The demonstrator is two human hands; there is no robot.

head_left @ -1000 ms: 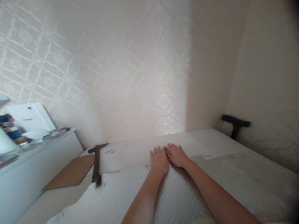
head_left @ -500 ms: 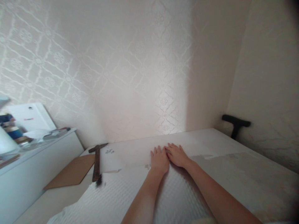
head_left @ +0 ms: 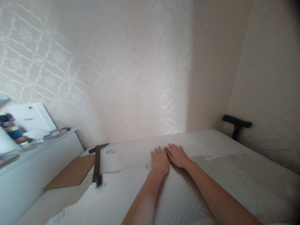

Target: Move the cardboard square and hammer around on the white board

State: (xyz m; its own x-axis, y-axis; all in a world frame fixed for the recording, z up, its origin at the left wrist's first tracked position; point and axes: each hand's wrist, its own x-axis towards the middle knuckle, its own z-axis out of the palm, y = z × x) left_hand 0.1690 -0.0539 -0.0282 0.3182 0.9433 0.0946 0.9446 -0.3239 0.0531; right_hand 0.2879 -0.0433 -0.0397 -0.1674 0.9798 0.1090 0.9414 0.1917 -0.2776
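Note:
Side by side, my two hands rest on a white textured sheet [head_left: 117, 193] spread over the tabletop. My left hand [head_left: 160, 160] lies palm down with its fingers stretched forward and slightly apart. My right hand [head_left: 178, 156] is also palm down, angled to the left, its fingertips touching or nearly touching my left hand. Neither hand grips anything that shows; what lies under the palms is hidden. To the left, a hammer [head_left: 97, 165] with a dark head and brown wooden handle lies on the table, beside a small pile of metal bits [head_left: 109, 152], possibly nails.
A brown board [head_left: 72, 172] lies left of the hammer. A white cabinet [head_left: 47, 168] on the far left carries clutter and a white box [head_left: 31, 117]. Patterned wallpaper [head_left: 140, 72] covers the wall behind. A black T-shaped handle [head_left: 236, 122] stands beyond the table's right edge.

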